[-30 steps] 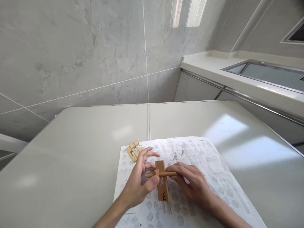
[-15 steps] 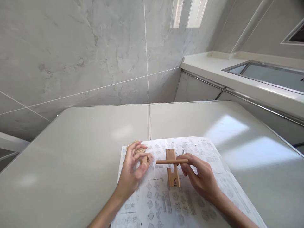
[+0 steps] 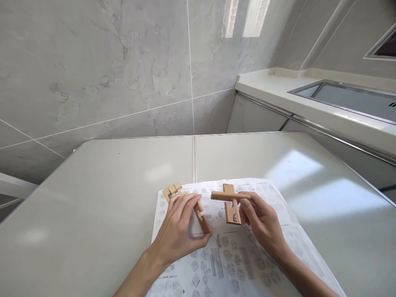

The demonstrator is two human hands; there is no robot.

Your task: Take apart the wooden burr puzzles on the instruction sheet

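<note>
My right hand (image 3: 261, 222) is closed on a wooden cross (image 3: 231, 203) made of two notched puzzle bars, the upright one marked with a handwritten figure, and holds it just above the printed paper sheet (image 3: 247, 264). My left hand (image 3: 181, 229) lies over the sheet, its fingers closed on a single notched wooden bar (image 3: 202, 220). More loose wooden pieces (image 3: 172, 190) rest at the sheet's far left corner, just beyond my left fingers.
The sheet lies on a pale grey table (image 3: 102, 194) with a seam down its middle. A marble-tiled wall (image 3: 123, 66) stands behind it. To the right runs a white counter (image 3: 309, 103) with a steel sink (image 3: 355, 97).
My right hand has carried the cross further up and right. My left hand reached to the loose pieces and now draws one notched bar towards me.
</note>
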